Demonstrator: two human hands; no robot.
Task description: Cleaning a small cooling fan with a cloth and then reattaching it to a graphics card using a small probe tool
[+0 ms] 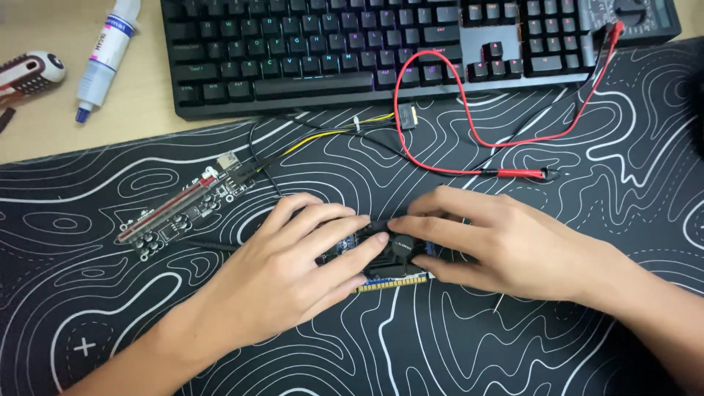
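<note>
A small circuit card (387, 258) with a black fan housing and a gold edge connector lies on the black desk mat (440, 345) with white contour lines. My left hand (293, 264) rests on the card's left side, fingers pressed onto its top. My right hand (499, 238) covers its right side, index finger touching the fan housing, thumb at the lower edge. Both hands hold the card; much of it is hidden under the fingers.
A riser board (183, 209) with a long slot lies to the left, wired by yellow and black cables (323, 136). A red probe lead (513, 173) loops across the mat. Behind are a black keyboard (352, 44), a multimeter (638, 18), a paste syringe (106, 51) and a screwdriver handle (29, 72).
</note>
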